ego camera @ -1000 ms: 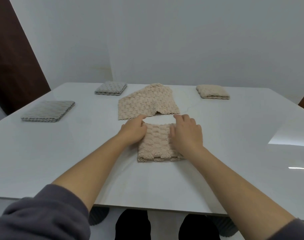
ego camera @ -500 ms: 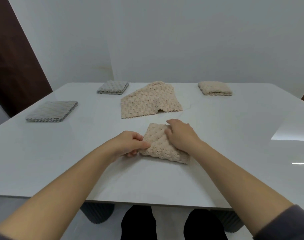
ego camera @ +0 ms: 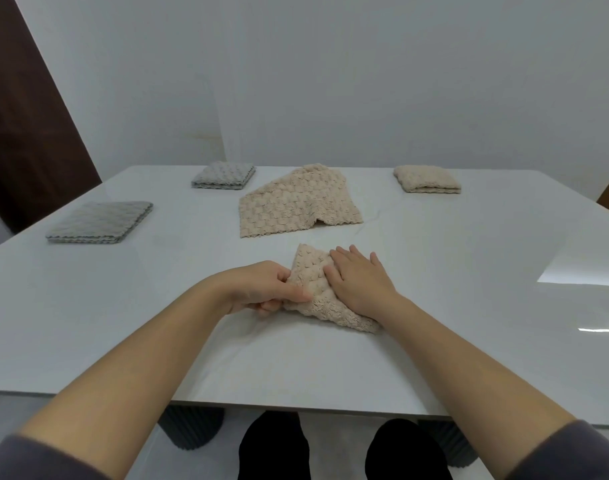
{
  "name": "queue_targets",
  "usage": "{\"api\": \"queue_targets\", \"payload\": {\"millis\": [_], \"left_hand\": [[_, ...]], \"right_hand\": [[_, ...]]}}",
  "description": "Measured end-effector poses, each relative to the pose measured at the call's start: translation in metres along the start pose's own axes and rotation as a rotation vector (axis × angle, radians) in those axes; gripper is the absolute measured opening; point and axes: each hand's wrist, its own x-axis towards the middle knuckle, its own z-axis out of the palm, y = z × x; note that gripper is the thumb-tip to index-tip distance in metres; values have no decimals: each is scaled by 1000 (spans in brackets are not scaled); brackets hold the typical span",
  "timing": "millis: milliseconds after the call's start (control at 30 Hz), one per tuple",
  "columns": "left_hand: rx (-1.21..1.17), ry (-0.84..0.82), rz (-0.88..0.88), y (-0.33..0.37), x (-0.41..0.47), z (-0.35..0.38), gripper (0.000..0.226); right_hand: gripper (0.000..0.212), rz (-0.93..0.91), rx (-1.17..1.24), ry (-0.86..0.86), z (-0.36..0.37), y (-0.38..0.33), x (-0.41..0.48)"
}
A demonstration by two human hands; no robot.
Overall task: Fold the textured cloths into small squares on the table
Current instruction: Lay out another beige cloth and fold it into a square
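Note:
A folded beige textured cloth (ego camera: 310, 271) lies turned at an angle on the white table (ego camera: 469, 341), near the front middle. My left hand (ego camera: 265, 287) pinches its left edge between thumb and fingers. My right hand (ego camera: 360, 278) lies flat on top of it with straight fingers. Behind it a larger beige cloth (ego camera: 296, 204) lies loosely half-folded. A folded beige square (ego camera: 428, 180) sits at the back right. Two folded grey squares sit at the left (ego camera: 100, 222) and the back left (ego camera: 223, 174).
The table's front edge runs just above my knees (ego camera: 341, 448). A dark door panel (ego camera: 26, 116) stands at the far left and a white wall behind the table. Bright window glare marks the table's right side (ego camera: 580, 268).
The near beige cloth has been turned from square-on to an angle. My left hand went from resting on it to pinching its left edge, and my right hand flattened on top.

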Motion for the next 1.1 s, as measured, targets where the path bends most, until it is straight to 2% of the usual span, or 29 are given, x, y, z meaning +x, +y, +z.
{"api": "queue_targets", "payload": {"millis": [133, 267, 533, 633, 733, 833, 900, 967, 1033, 1100], "left_hand": [[-41, -19, 101, 5, -2, 2, 14], [-75, -6, 95, 3, 0, 2, 11], [-164, 180, 47, -3, 4, 4, 25], [-225, 320, 35, -10, 2, 2, 27], [-263, 525, 11, -23, -5, -4, 19], [-245, 557, -51, -35, -14, -11, 15], [-206, 575, -78, -38, -16, -13, 13], [-59, 716, -49, -34, -15, -14, 8], [187, 854, 62, -24, -12, -12, 15], [386, 876, 208, -6, -5, -6, 30]], "right_hand": [[54, -7, 6, 10, 0, 1, 0], [53, -11, 8, 10, 0, 1, 0], [54, -35, 59, -3, -2, -3, 11], [55, -60, 81, -15, -1, -11, 22], [54, -75, 93, -12, 0, -15, 31], [54, -125, 115, -26, 1, -18, 39], [54, -170, 136, -33, 1, -20, 43], [52, -199, 215, -8, 1, -20, 42], [48, -193, 393, 61, -3, -17, 38], [44, -131, 573, 174, -9, -14, 32]]}}
